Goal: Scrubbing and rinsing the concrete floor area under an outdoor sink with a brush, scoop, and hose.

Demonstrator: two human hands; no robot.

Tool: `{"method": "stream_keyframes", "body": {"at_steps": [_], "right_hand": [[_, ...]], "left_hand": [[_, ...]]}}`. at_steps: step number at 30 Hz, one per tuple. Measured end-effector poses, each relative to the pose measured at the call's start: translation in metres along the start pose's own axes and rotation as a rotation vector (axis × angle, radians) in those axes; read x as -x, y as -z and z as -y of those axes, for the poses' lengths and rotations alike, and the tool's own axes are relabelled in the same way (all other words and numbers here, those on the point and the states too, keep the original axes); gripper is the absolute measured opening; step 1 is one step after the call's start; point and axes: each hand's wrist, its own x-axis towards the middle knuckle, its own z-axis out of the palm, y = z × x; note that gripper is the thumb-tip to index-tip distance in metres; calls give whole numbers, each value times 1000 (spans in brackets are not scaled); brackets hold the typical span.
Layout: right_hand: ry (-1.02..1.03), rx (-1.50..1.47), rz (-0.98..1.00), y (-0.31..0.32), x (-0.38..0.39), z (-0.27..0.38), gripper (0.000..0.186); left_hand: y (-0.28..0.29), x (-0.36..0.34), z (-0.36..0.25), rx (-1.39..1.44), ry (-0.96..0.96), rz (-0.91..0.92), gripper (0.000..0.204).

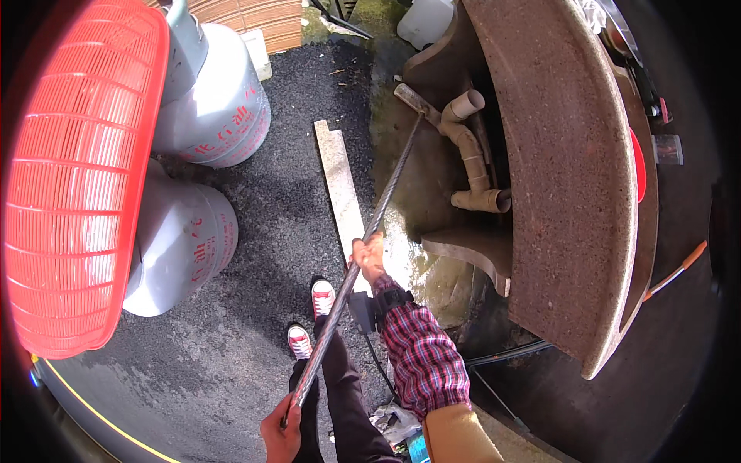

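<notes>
Held two-handed: spiral-patterned grey pole (pixel 330 322)

Gripped near its lower end by the left hand (pixel 281 434); gripped about mid-length by the right hand (pixel 372 261). Slants away and to the right, past the pale slab (pixel 340 181), with far end at the beige pipework (pixel 469 150) beneath the stone counter (pixel 567 154). Cannot tell whether touching there. Noted at left: two grey cylinders (pixel 220 92) and a red basket (pixel 81 193).

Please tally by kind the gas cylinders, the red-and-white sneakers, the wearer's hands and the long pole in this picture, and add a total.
Gas cylinders: 2
Sneakers: 2
Long pole: 1
Hands gripping it, left hand and right hand: 2
Total: 7
</notes>
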Motion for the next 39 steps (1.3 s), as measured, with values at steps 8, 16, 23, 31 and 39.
{"method": "stream_keyframes", "body": {"at_steps": [8, 16, 23, 31, 39], "right_hand": [[-146, 270, -130, -69, 198, -50, 29], [-122, 179, -33, -58, 23, 44, 28], [-149, 25, 70, 26, -15, 35, 25], [-295, -50, 17, -65, 157, -16, 33], [-348, -353, -51, -17, 199, -77, 31]], "left_hand": [[107, 162, 84, 229, 534, 21, 19], [33, 11, -29, 154, 326, 56, 23], [-56, 25, -42, 572, 434, 225, 30], [106, 98, 82, 198, 466, 151, 26], [108, 108, 88, -70, 153, 199, 29]]}}
